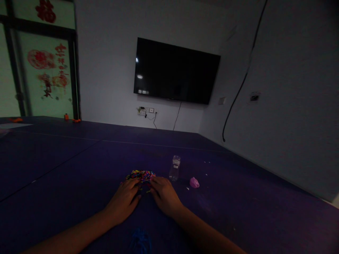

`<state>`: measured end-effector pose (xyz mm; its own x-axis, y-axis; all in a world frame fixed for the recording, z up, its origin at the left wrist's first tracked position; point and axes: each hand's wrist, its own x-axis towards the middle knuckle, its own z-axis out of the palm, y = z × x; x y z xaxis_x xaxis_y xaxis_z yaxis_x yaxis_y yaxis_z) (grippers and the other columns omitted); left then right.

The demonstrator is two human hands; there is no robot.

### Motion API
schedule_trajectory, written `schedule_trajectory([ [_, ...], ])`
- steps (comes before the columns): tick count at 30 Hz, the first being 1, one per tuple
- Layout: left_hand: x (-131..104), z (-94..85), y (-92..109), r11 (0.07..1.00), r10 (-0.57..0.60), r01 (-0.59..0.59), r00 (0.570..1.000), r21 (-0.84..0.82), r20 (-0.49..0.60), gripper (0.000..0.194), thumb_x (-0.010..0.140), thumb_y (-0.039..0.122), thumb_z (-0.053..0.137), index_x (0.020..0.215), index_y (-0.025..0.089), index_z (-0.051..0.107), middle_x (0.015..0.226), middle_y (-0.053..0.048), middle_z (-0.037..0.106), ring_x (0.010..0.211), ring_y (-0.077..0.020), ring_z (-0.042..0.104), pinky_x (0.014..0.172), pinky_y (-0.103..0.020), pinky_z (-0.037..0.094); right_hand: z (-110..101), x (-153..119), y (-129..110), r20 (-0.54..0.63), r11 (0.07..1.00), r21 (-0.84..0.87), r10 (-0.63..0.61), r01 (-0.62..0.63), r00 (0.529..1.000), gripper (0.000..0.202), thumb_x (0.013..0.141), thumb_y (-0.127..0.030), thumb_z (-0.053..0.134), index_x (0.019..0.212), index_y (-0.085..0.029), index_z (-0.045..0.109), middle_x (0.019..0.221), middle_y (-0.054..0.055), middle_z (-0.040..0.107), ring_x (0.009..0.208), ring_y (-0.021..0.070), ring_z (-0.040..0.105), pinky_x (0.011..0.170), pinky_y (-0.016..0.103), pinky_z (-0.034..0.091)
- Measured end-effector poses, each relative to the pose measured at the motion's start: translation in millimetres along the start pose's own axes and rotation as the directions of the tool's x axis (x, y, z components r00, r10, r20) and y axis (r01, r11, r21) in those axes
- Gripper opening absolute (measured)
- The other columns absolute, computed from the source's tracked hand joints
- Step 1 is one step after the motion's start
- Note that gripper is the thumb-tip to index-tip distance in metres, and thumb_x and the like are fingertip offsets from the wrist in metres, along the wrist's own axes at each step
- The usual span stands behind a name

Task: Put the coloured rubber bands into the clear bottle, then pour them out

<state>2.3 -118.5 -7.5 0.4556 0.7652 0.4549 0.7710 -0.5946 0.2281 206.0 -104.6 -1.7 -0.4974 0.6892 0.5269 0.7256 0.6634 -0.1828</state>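
Note:
A heap of small multicoloured pieces (pixel 143 174), which look like elastic bands, lies on the purple surface. My left hand (pixel 124 197) rests flat against its near left side, fingers stretched out over the edge. From the right, my right hand (pixel 164 194) touches the same heap with its fingers extended and slightly bent. Neither hand visibly grips anything. Just beyond my right hand stands a clear plastic bottle (pixel 174 170) without a lid on it. A pink rounded cap with a loop (pixel 194 182) lies to the bottle's right. Close to me is a bundle of blue strands (pixel 141 242), dim and blurred.
The broad purple surface (pixel 79 165) reaches to the walls. Tiny white scraps (pixel 188 188) lie near the pink cap. Orange objects (pixel 66 116) sit at the far left by the glass door. A television (pixel 176 70) hangs on the wall; a black cable (pixel 239 90) dangles at right.

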Motion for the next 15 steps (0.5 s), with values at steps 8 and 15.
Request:
schedule_trajectory([
  [8,-0.2,-4.1,3.5,1.0,0.001,-0.001,1.0,-0.004,0.014,0.023,0.084,0.022,0.047,0.1,0.018,0.063,0.112,-0.009,0.06,0.108,-0.0248,0.054,0.095,-0.047,0.042,-2.7,0.2,2.4,-0.019,0.994,0.0,0.109,-0.109,0.994,0.03,0.089,-0.02,0.044,0.114,-0.021,0.061,0.115,0.008,0.063,0.108,0.0212,0.056,0.094,0.037,0.04],
  [15,0.8,-3.5,3.1,1.0,0.02,-0.02,1.0,0.013,0.009,0.025,0.084,0.022,0.046,0.102,0.019,0.063,0.115,-0.008,0.061,0.114,-0.0252,0.05,0.097,-0.049,0.039,-4.2,0.9,0.8,-0.013,0.994,0.036,0.107,-0.106,0.994,0.027,0.089,-0.018,0.044,0.104,-0.022,0.066,0.109,0.006,0.065,0.103,0.0196,0.058,0.091,0.035,0.042],
])
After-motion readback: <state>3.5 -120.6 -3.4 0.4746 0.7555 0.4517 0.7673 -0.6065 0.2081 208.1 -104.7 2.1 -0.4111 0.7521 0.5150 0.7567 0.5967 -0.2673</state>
